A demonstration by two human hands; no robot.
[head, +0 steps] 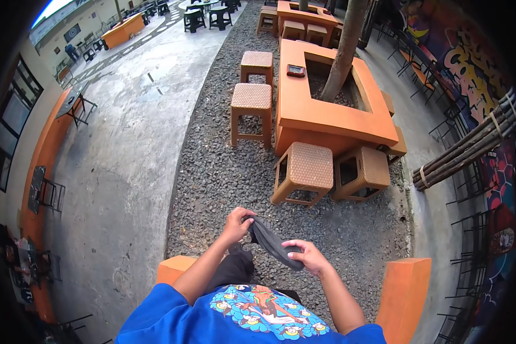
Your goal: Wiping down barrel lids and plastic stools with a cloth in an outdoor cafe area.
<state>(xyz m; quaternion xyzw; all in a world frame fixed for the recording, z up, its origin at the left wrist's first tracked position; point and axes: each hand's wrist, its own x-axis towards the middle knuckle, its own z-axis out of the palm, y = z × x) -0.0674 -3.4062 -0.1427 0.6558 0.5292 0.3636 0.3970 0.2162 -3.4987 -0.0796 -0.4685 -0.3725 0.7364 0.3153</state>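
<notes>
A dark grey cloth (268, 243) is stretched between my hands in front of my body, above the gravel. My left hand (238, 223) pinches its upper left end between thumb and fingers. Lower and to the right, my right hand (304, 255) grips the other end, thumb on top. The cloth hangs in a narrow, folded band that slants down to the right. Part of its far edge is hidden by my fingers.
Woven-pattern plastic stools (310, 165) stand around an orange planter table (303, 105) with a tree trunk (343, 51) in it. A small red-and-black object (296, 71) lies on its top. An orange block (403, 292) is at my right; tied wooden poles (464, 146) lean farther right.
</notes>
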